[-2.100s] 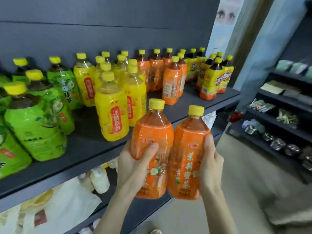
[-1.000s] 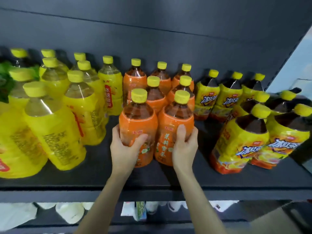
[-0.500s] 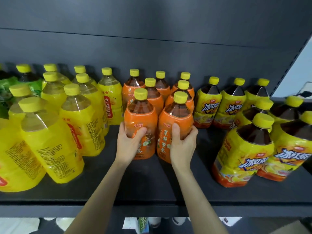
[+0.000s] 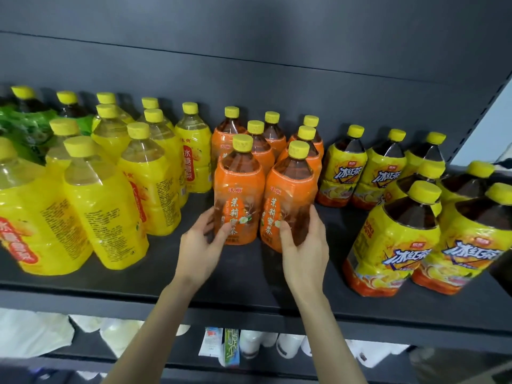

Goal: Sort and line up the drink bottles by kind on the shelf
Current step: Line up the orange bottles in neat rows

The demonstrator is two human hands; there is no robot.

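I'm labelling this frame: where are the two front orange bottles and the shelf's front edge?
left front orange bottle point(image 4: 240, 189), head view, upper part of its label.
right front orange bottle point(image 4: 291, 189), head view, upper part of its label.
shelf point(image 4: 241, 309), head view, bare stretch of its front edge.

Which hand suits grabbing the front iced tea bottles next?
Likely the right hand: it grips the right orange bottle, next to those iced tea bottles; the left hand, gripping the left orange bottle, is farther.

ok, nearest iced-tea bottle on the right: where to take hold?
Probably wrap the labelled body of the nearest iced-tea bottle from its front-left. It stands on its base, bare shelf lies on that side, and a twin bottle crowds its right.
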